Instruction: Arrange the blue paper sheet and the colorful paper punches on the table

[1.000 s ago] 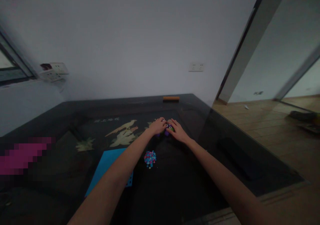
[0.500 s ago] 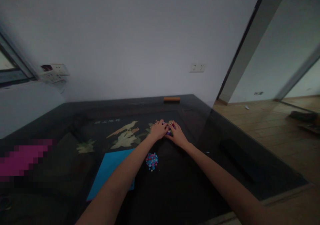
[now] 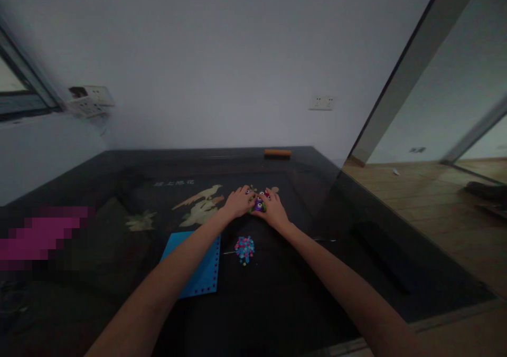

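Both hands reach out over the black table and are cupped around a cluster of small colourful figures with round white eyes; purple, green and red show between the fingers. My left hand curls over the cluster's left side. From the right, my right hand bends its fingers around the other side, thumb along the near edge. Much of the cluster is hidden. Nearer to me lies a pile of small pink, blue and white pieces. My left forearm crosses above a blue sheet with dark red dots along its edge.
An orange-brown bar lies at the table's far edge. A long dark object rests on the right. A pixelated magenta patch covers the left. The white wall with a socket rises behind the table.
My hands have shifted left relative to the pile and spread slightly apart, showing more of the purple and green figures. The blue sheet's dotted right edge has come into sight. The view has tilted slightly.
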`<state>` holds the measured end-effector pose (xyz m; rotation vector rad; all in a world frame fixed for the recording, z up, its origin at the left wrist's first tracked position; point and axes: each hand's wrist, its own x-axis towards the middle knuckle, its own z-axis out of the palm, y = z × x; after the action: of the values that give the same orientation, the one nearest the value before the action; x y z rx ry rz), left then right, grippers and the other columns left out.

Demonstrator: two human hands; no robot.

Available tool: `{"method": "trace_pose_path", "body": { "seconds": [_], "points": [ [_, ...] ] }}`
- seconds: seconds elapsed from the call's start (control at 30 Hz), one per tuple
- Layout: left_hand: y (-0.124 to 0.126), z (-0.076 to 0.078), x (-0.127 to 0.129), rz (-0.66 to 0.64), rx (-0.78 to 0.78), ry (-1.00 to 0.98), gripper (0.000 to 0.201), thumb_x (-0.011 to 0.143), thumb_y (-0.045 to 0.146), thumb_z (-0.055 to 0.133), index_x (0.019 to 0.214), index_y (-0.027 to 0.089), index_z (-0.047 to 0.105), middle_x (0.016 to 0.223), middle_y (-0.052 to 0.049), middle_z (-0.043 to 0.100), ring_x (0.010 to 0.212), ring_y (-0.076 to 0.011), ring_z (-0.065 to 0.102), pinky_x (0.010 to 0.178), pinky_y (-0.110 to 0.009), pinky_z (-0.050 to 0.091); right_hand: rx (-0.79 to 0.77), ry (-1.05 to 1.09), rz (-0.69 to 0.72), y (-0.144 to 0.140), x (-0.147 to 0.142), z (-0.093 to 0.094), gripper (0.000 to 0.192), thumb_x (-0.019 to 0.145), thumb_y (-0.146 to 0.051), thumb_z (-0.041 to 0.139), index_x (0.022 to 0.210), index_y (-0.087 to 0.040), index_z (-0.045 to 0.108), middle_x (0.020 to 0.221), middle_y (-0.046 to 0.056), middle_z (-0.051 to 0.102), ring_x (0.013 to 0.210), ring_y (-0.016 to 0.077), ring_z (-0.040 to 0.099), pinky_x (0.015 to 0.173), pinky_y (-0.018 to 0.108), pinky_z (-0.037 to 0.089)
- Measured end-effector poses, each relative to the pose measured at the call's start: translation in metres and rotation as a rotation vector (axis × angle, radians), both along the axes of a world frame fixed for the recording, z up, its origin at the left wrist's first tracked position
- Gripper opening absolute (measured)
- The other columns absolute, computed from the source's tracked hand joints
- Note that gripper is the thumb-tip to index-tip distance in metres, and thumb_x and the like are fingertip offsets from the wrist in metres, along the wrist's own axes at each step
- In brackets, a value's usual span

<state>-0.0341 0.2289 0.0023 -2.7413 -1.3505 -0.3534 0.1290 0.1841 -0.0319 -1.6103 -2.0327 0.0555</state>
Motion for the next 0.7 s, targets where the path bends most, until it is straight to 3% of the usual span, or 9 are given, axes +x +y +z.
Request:
{"method": "trace_pose_path", "body": {
  "seconds": [0.17, 0.4, 0.7],
  "points": [
    [0.006, -0.003, -0.034, 0.028, 0.001, 0.009, 0.029, 0.094, 0.037, 0.039, 0.113, 0.025, 0.057, 0.123, -0.009, 0.051, 0.108, -0.0250, 0.052, 0.088, -0.040, 0.045, -0.005, 0.007, 0.033, 0.010, -0.036, 0.003, 0.068, 0.071, -0.056, 0.067, 0.128, -0.022, 0.051, 0.141, 0.019, 0.037, 0.129, 0.0368, 0.032, 0.098, 0.052, 0.036],
    [0.011, -0.008, -0.089, 0.081, -0.007, 0.017, 0.029, 0.094, 0.036, 0.038, 0.112, 0.024, 0.058, 0.124, -0.010, 0.051, 0.106, -0.0242, 0.053, 0.091, -0.038, 0.042, -0.019, 0.037, 0.136, 0.028, -0.084, 0.004, 0.066, 0.071, -0.055, 0.068, 0.124, -0.018, 0.053, 0.140, 0.021, 0.037, 0.129, 0.0365, 0.032, 0.102, 0.054, 0.029],
    [-0.003, -0.006, -0.156, 0.132, -0.008, 0.069, 0.032, 0.092, 0.034, 0.040, 0.117, 0.025, 0.057, 0.120, -0.009, 0.051, 0.105, -0.0232, 0.053, 0.088, -0.036, 0.045, -0.050, 0.124, 0.190, 0.022, -0.149, 0.005, 0.064, 0.072, -0.056, 0.066, 0.122, -0.018, 0.051, 0.139, 0.022, 0.035, 0.131, 0.0368, 0.027, 0.097, 0.054, 0.035]
  ]
}}
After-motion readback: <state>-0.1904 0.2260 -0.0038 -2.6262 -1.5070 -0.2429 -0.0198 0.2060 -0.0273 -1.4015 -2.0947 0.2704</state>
